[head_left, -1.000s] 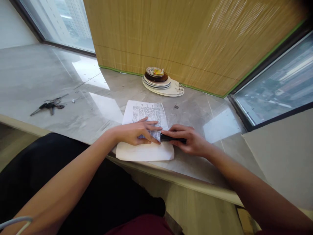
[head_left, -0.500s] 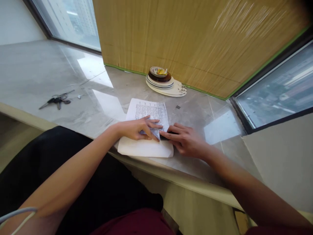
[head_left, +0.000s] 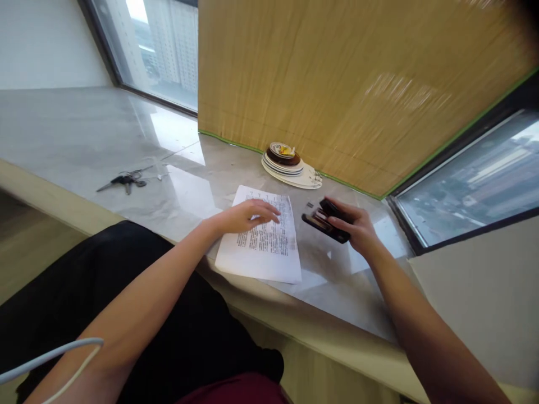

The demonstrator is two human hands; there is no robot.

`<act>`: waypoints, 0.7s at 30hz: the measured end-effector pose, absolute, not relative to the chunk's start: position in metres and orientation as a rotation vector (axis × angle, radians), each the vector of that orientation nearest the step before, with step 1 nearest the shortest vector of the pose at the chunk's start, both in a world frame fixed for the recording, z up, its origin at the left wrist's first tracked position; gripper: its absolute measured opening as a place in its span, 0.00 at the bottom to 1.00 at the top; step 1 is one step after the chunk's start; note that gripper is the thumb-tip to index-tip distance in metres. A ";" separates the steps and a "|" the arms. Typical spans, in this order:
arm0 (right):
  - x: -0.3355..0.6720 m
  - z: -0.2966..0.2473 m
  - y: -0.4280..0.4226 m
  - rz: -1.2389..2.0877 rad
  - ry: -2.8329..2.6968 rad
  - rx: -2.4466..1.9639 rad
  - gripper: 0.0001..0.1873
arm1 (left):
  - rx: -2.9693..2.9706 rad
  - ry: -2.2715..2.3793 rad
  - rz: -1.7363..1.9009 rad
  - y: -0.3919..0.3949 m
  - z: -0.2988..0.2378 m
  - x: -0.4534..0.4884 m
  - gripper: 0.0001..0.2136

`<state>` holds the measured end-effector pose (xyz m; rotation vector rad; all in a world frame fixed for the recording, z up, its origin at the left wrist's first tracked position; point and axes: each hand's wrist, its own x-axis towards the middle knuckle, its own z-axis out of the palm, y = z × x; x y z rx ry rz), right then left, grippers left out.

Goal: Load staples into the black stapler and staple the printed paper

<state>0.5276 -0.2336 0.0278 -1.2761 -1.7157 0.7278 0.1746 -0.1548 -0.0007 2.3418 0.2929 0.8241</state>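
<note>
A printed sheet of paper (head_left: 265,241) lies on the grey marble sill (head_left: 84,140) near its front edge. My left hand (head_left: 248,216) rests on the sheet's upper part, fingers stretched out flat. To the right of the sheet, my right hand (head_left: 356,227) is lifted above the sill and closed around a black stapler (head_left: 324,220), whose jaws are parted and point left toward the paper.
A stack of plates (head_left: 290,166) with a small dish on top stands at the back against the bamboo blind (head_left: 337,84). A bunch of keys (head_left: 124,180) lies to the left. Windows flank the blind on both sides. A black cloth (head_left: 126,292) covers my lap.
My right hand has lifted the stapler off the paper's right edge and drawn it right and away. My left hand has slid up the sheet. The view has tilted.
</note>
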 end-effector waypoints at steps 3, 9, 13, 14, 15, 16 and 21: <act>0.460 0.034 -0.222 0.528 -1.792 -1.299 0.31 | 2.012 0.547 1.264 -0.142 0.002 0.162 0.08; 0.343 0.012 -0.186 0.501 -1.941 -1.213 0.33 | 1.707 0.714 1.593 -0.122 0.002 0.138 0.09; 0.342 -0.009 -0.192 0.471 -1.909 -1.253 0.34 | 1.629 0.730 1.602 -0.118 -0.001 0.134 0.08; 0.351 -0.012 -0.199 0.450 -1.892 -1.277 0.33 | 1.617 0.733 1.594 -0.118 -0.001 0.134 0.08; 0.362 -0.014 -0.208 0.434 -1.874 -1.305 0.33 | 1.608 0.737 1.586 -0.119 -0.002 0.136 0.08; 0.376 -0.014 -0.217 0.425 -1.858 -1.340 0.33 | 1.601 0.743 1.578 -0.120 -0.002 0.137 0.09; 0.451 -0.011 -0.240 0.307 -1.815 -1.573 0.27 | 1.635 0.797 1.536 -0.123 -0.001 0.142 0.09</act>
